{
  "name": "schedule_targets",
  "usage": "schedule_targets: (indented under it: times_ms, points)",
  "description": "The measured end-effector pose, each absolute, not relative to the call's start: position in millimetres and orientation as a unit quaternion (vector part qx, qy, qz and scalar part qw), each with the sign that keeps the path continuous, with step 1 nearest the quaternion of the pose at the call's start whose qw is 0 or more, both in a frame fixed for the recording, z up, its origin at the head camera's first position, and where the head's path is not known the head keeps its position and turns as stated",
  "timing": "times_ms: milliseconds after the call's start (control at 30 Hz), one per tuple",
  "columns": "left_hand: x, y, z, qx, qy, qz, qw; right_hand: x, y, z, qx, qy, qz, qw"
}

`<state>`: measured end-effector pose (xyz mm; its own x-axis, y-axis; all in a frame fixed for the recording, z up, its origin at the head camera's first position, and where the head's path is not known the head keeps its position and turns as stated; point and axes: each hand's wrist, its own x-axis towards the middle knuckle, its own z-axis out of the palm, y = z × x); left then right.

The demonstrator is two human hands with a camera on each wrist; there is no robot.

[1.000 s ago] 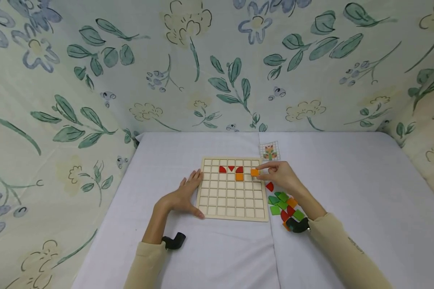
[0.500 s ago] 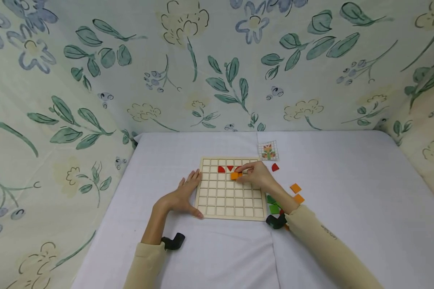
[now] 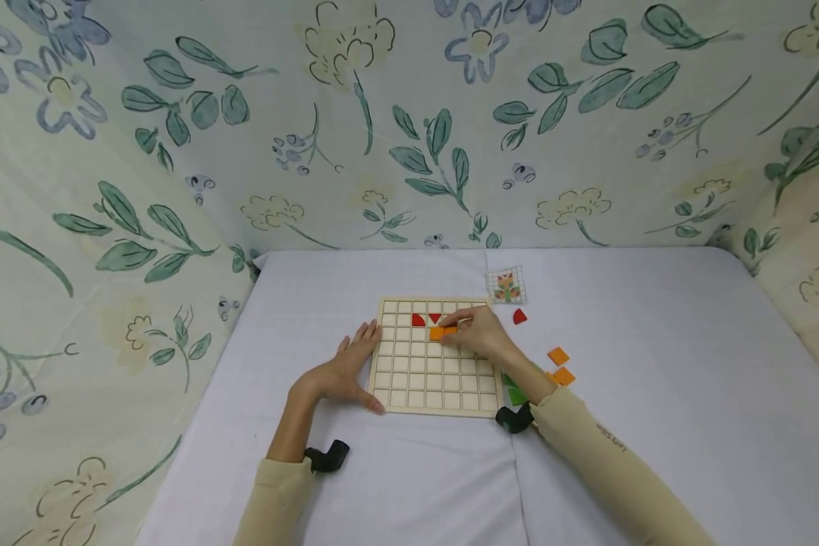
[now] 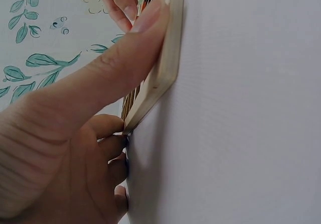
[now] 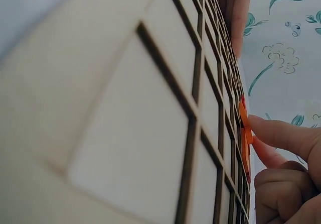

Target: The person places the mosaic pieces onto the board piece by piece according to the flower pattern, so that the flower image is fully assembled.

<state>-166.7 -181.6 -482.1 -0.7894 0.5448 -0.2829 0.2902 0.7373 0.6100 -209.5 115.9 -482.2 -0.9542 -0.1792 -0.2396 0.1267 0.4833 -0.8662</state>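
A pale wooden grid board lies on the white cloth. My left hand rests spread along its left edge, with the thumb at the near corner; the left wrist view shows that thumb lying on the rim. My right hand pinches an orange square tile between thumb and index finger, at a cell in the third row. Another orange square sits right beside it, partly behind the fingers. Above them are a red quarter-round tile and a red triangle; the fingers hide another red piece.
A small pattern card lies beyond the board's far right corner. A loose red tile, orange squares and green tiles lie to the right, some under the right forearm. A floral cloth hangs behind.
My right hand has carried the orange square from the board's right side leftward, down to the cell beside the other orange square. Loose tiles at right have shifted apart. The left hand stays put.
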Motion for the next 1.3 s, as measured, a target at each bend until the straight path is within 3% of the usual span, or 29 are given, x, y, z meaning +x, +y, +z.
schedule_targets:
  times_ms: [867,1300]
  points:
    - [-166.0,-180.2,-481.7,0.235,0.902,0.282,0.228,-208.2,115.6,-482.0,-0.017,0.85,-0.504,0.15]
    - [-166.4,-181.0,-482.1,0.234,0.904,0.278,0.226,-197.8,170.8,-455.4,-0.016,0.856,-0.493,0.152]
